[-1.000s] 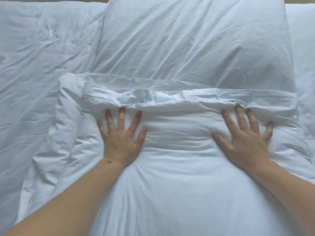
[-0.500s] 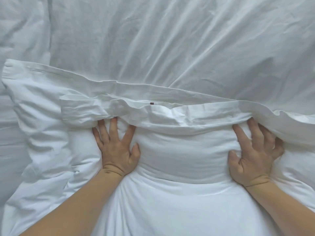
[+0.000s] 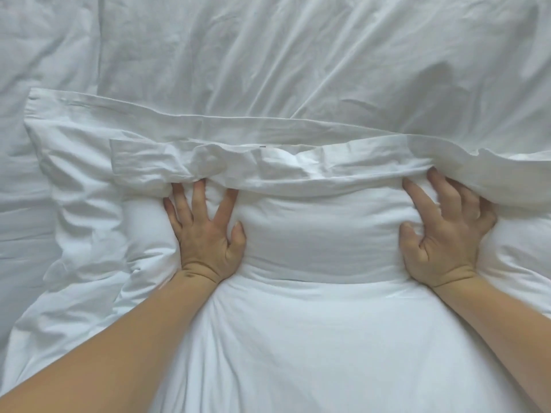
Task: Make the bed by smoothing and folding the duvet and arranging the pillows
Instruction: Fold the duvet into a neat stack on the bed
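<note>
We take the duvet's folded band (image 3: 268, 171) as our landmark: it runs crosswise, left to right, just beyond both our hands, and the rest of the duvet (image 3: 298, 338) spreads from it back toward us. At the band's left end the corner bunches up loosely over the sheet (image 3: 38, 204). Our left hand (image 3: 205, 231) lies just on the near side of the band, flat and spread, clasping nothing, its fingertips slipped under the fold. The band's middle is crumpled. Our right hand (image 3: 444, 234) sits nearer the band's right end, fingers curled and digging into the filling beneath the fold, though we cannot tell whether it truly pinches cloth. Both hands sit about equally close to it. Beyond the band lies a creased pillow (image 3: 298, 61); its edges are cut off, and the band's right end runs out of view
</note>
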Demonstrator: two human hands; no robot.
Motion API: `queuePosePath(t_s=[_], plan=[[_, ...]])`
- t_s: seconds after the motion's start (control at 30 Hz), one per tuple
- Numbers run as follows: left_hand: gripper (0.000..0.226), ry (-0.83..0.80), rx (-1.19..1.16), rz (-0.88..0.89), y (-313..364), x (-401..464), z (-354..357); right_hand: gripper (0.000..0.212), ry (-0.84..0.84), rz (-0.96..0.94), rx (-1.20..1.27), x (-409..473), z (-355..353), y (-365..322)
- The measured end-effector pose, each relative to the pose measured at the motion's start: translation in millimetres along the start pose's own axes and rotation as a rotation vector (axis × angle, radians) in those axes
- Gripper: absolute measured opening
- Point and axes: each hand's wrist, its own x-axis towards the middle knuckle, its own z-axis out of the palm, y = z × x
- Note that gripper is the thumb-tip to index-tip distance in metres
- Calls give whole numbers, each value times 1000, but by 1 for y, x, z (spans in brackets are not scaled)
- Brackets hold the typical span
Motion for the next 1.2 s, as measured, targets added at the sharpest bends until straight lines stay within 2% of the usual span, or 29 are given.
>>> queuePosePath(t_s=[0.2,0.33,0.4,0.47,0.57,0.63,0.7,0.77,0.83,0.97,1.07,1.13,1.2], plan=[[54,107,-1,-12,3,-6,-6,47,124,34,-10,-12,-4,0],[53,106,-73,-68,8,-53,-50,43,160,78,4,-51,-43,-10],[57,44,-277,-134,17,-100,-77,47,91,132,85,-89,-69,-17],[62,-82,-406,-162,33,-163,-105,57,-55,204,173,-135,-100,-30],[62,-191,-246,-128,57,-267,-133,59,-231,249,251,-206,-145,-62],[57,-166,-197,-106,78,-332,-146,56,-269,214,181,-262,-170,-89],[55,-145,-181,9,100,-373,-155,53,-251,139,140,-312,-185,-122],[54,-106,-153,136,113,-378,-153,52,-249,45,133,-342,-185,-146],[52,-89,-92,160,108,-364,-142,52,-250,18,108,-347,-175,-152],[52,-53,-1,153,49,-337,-113,56,-182,-9,-9,-335,-158,-104],[52,1,25,155,11,-342,-103,58,-154,171,-86,-343,-160,-48],[52,32,17,31,-1,-348,-102,63,-219,439,-91,-359,-169,-11],[52,34,4,-159,-11,-352,-106,69,-337,728,35,-379,-183,20]])
